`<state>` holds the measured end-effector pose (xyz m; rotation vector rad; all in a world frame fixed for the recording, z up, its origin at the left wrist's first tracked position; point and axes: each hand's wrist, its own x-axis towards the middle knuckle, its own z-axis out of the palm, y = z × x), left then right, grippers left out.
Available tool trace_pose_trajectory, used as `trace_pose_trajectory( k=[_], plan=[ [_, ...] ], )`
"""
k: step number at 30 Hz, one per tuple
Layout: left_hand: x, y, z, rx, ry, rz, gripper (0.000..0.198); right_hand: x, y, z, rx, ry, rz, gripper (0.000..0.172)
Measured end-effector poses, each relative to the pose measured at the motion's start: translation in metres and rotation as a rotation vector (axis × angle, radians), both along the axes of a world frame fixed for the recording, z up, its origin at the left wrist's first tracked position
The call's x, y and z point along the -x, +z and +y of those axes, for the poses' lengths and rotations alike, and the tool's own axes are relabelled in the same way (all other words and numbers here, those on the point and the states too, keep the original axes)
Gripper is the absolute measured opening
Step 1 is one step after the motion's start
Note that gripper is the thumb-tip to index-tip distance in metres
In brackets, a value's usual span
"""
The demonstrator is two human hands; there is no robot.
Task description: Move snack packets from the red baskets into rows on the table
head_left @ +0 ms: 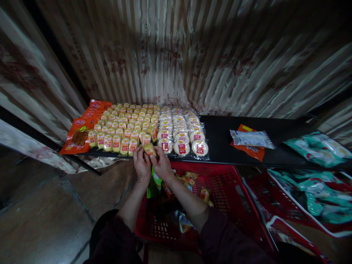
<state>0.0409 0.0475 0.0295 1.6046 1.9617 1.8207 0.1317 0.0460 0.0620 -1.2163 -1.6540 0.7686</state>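
Both my hands meet at the front edge of a black shelf (217, 139). Between their fingertips is a small yellow wrapped snack cake (149, 149), tilted, with a red and white label. My left hand (142, 165) grips its left side, and my right hand (162, 163) pinches it from the right. Just behind it stand rows of matching wrapped cakes (117, 142), packed close together. To their right lie overlapping columns of round white crackers (181, 147) in clear wrappers with red labels. Orange snack packets (78, 135) overlap at the shelf's left end.
Below the shelf sits a red plastic basket (222, 183) holding mixed packets and a green bag (154, 185). Farther right on the shelf are a white packet (251, 138) over an orange one (258, 152), then a teal bag (317, 148). A striped curtain (176, 55) hangs behind.
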Motion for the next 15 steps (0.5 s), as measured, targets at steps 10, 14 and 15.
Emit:
trace_pose_trajectory(
  k=[10, 14, 15],
  plan=[
    [0.000, 0.001, 0.002, 0.101, -0.026, -0.027, 0.030, 0.002, 0.005, 0.009, -0.035, -0.002, -0.138, 0.031],
    [-0.001, -0.003, 0.003, 0.100, -0.036, -0.126, 0.032, 0.004, 0.004, 0.012, -0.027, 0.030, -0.123, 0.031],
    [-0.002, -0.004, 0.005, 0.102, -0.037, -0.139, 0.033, 0.004, 0.003, 0.012, -0.022, 0.033, -0.118, 0.032]
  ],
)
